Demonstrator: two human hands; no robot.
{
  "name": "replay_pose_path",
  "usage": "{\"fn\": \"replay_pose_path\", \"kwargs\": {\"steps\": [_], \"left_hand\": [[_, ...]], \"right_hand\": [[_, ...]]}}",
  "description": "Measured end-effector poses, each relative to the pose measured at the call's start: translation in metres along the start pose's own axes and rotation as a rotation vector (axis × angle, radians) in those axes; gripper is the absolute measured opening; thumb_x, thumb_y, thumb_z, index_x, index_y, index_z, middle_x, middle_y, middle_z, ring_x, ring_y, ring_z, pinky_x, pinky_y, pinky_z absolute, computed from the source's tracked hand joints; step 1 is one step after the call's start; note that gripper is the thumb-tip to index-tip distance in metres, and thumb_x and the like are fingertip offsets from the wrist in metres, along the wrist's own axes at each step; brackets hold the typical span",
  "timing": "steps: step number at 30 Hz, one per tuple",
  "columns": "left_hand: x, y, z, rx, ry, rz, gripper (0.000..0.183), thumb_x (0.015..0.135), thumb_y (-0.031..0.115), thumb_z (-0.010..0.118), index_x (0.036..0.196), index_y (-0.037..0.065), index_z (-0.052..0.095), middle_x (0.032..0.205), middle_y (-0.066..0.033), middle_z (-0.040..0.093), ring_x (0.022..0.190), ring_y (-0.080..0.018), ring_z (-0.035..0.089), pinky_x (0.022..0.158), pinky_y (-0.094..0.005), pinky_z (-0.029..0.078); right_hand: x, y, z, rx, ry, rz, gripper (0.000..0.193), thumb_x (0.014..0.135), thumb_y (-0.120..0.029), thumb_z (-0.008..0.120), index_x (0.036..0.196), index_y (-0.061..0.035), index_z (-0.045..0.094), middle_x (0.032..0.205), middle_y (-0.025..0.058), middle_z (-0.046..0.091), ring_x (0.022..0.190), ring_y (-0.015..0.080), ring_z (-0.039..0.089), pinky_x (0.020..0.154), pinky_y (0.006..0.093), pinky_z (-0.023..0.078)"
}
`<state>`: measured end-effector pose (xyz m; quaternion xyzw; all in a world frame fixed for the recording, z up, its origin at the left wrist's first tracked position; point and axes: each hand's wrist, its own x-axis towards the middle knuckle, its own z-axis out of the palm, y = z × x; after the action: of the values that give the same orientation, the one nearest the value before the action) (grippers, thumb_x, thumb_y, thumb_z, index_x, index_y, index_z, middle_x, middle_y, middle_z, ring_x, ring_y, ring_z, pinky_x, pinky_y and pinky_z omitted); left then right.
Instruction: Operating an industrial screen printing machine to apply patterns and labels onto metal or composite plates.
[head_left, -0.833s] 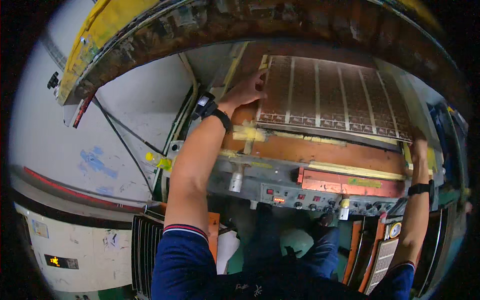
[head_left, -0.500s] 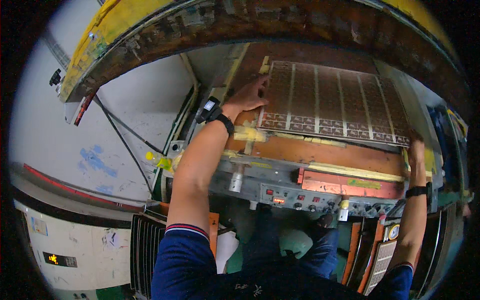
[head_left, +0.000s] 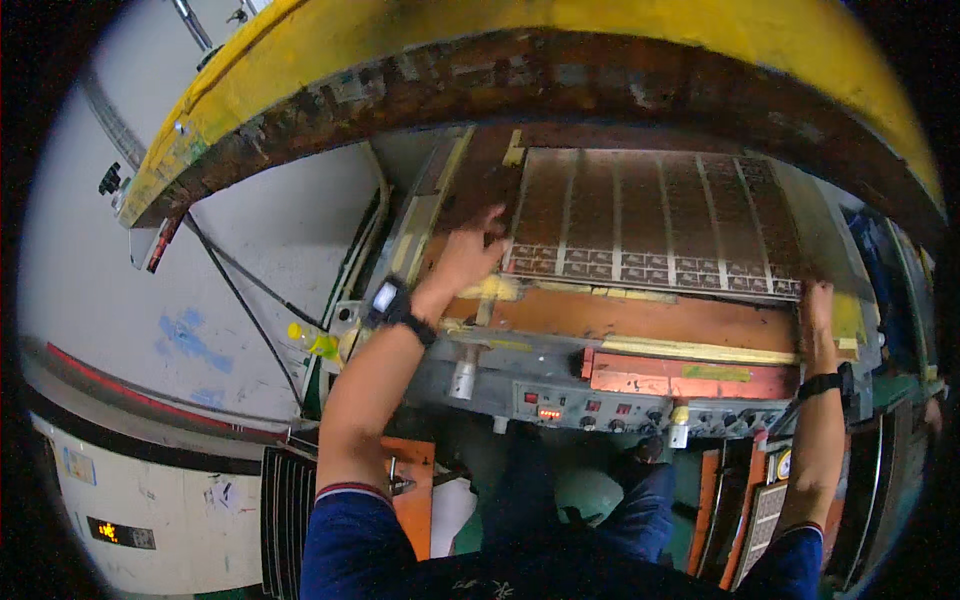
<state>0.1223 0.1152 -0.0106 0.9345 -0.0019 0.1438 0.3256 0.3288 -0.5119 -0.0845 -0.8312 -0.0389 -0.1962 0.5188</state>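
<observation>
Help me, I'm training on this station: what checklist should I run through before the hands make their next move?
1. Right hand at the near right corner of the patterned panel: ok.
2. Left hand touching the panel's left edge: cannot tell; it is beside that edge, but contact is unclear.
3. Panel flat against the bed all round: cannot tell; the view from above doesn't settle it.
4. Yellow-and-brown frame clear of both hands: ok, they appear apart from it.
5. Reddish bar clear of the panel: ok, it sits apart on the front ledge.
6. Red display lit: ok.
</observation>
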Motion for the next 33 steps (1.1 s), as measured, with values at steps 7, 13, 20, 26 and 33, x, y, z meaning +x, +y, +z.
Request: {"fn": "replay_pose_path", "kwargs": {"steps": [7, 13, 20, 26, 33], "left_hand": [[-0.045, 0.012, 0.003, 0.041, 0.086, 0.140, 0.044, 0.087, 0.019, 0.054, 0.126, 0.001, 0.044, 0.115, -0.0176, 0.057, 0.110, -0.0356, 0.051, 0.094, -0.0407, 0.040], [-0.049, 0.012, 0.005, 0.180, 0.145, 0.239, 0.043, 0.087, 0.022, 0.054, 0.122, -0.002, 0.046, 0.111, -0.0227, 0.055, 0.106, -0.0390, 0.049, 0.092, -0.0435, 0.040], [-0.051, 0.019, 0.001, 0.215, 0.139, 0.280, 0.042, 0.088, 0.022, 0.053, 0.122, -0.002, 0.046, 0.108, -0.0235, 0.055, 0.103, -0.0397, 0.049, 0.090, -0.0444, 0.040], [-0.044, 0.032, 0.009, 0.201, 0.126, 0.316, 0.040, 0.088, 0.023, 0.052, 0.119, -0.003, 0.048, 0.108, -0.0233, 0.055, 0.101, -0.0399, 0.050, 0.090, -0.0446, 0.039], [-0.057, 0.034, 0.002, 0.292, 0.086, 0.174, 0.039, 0.088, 0.022, 0.053, 0.121, 0.000, 0.050, 0.115, -0.0217, 0.055, 0.109, -0.0382, 0.049, 0.096, -0.0433, 0.037]], "right_hand": [[-0.005, -0.019, 0.011, -0.163, 0.011, 0.305, 0.027, 0.082, -0.022, 0.058, 0.094, 0.0024, 0.063, 0.088, 0.0086, 0.059, 0.080, 0.0142, 0.050, 0.070, 0.0270, 0.041], [-0.003, -0.041, 0.038, 0.129, 0.020, 0.060, 0.042, 0.086, -0.024, 0.058, 0.114, 0.0072, 0.056, 0.118, 0.0152, 0.057, 0.104, 0.0218, 0.052, 0.092, 0.0320, 0.037], [0.021, 0.028, 0.024, -0.103, -0.099, -0.087, 0.044, 0.087, -0.023, 0.057, 0.122, 0.0029, 0.051, 0.121, 0.0112, 0.055, 0.108, 0.0220, 0.049, 0.094, 0.0305, 0.035], [0.012, 0.020, -0.004, -0.237, -0.159, 0.035, 0.046, 0.083, -0.023, 0.058, 0.120, 0.0044, 0.053, 0.120, 0.0175, 0.056, 0.110, 0.0273, 0.051, 0.095, 0.0338, 0.037], [-0.063, -0.088, 0.000, -0.408, -0.006, -0.098, 0.027, 0.085, -0.018, 0.061, 0.096, 0.0065, 0.062, 0.088, 0.0195, 0.066, 0.081, 0.0252, 0.064, 0.074, 0.0351, 0.048]]}}
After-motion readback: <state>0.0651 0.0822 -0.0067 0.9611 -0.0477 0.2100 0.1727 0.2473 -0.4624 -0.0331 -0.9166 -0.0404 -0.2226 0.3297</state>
